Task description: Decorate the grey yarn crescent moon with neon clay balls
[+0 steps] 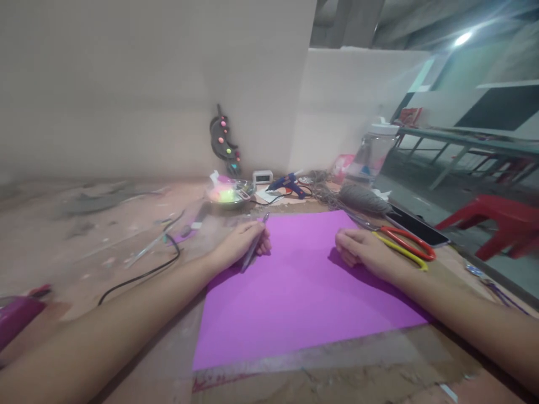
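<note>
A purple sheet [295, 286] lies flat on the worktable in front of me. My left hand [242, 242] rests on the sheet's left edge, its fingers closed round a thin grey pen [254, 247] that points away from me. On the sheet's upper right edge sits my right hand [364, 251], with curled fingers that hold nothing I can see. Red and yellow scissors [406, 242] lie just right of that hand.
Behind the sheet are a blue glue gun [288, 184], a bowl of bright bits [229, 193], a small clock [263, 177], a ball of grey twine [364, 198], a phone [416, 224] and a plastic jar [373, 151]. A black cable [143, 274] runs at left. A red stool [497, 221] stands right.
</note>
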Tool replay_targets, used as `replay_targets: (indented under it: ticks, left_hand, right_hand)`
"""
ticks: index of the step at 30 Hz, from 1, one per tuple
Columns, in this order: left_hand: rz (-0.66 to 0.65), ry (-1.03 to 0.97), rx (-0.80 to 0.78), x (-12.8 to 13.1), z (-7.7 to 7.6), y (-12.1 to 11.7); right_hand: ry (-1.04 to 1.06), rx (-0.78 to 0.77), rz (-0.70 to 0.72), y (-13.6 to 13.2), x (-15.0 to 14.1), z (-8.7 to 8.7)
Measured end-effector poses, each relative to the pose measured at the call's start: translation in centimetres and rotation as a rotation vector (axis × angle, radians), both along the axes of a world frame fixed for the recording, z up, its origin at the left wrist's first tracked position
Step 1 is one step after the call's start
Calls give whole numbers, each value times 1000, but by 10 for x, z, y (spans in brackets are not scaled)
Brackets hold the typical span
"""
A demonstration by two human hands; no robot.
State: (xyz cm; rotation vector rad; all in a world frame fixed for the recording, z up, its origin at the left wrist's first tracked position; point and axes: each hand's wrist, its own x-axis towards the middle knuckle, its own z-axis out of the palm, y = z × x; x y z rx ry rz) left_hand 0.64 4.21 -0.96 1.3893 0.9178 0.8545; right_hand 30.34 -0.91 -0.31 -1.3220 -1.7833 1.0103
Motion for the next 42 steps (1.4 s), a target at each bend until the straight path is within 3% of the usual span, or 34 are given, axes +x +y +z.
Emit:
replay_targets:
  ticks: [2,6,11,15,21,25,27,29,30,32,34,37,39,42]
  left_hand:
    - [23,-7,3,0,3,-1]
    - [63,-37,18,-2,3,2]
    - [37,-100,-30,-4,-7,10]
    - [-40,-151,-67,-1,-6,9]
    - [-111,-173,-58,7,-1,-9]
    - [-134,-167,0,8,-1,-14]
    - [-149,-207,-46,8,-2,-10]
    - [-115,-252,-104,8,-4,-5]
    - [-85,-267,-109,7,-5,-4]
    - [-27,-256,-52,7,-5,-4]
    - [10,-149,107,5,-5,-9]
    - [25,130,498,3,-2,-21]
    - [-8,268,755,2,0,-27]
    - [-66,364,1010,1,2,-32]
  right_hand:
    - [-207,184,-68,0,-5,-2]
    - [-510,378,75,-4,-7,-5]
    - [-711,628,137,-7,-4,-12]
    - [-854,851,162,-6,-13,-5]
    - [-926,1044,453,1,-64,17]
    - [-719,1210,598,8,-87,34]
    - [-483,1152,488,8,-94,51]
    - [-217,982,258,10,-101,71]
    - [-105,818,153,12,-105,80]
    - [196,458,136,20,-115,93]
    - [503,151,143,31,-123,95]
    - [807,-202,112,43,-130,86]
    - [874,-329,114,44,-130,80]
    - [873,-403,138,41,-126,76]
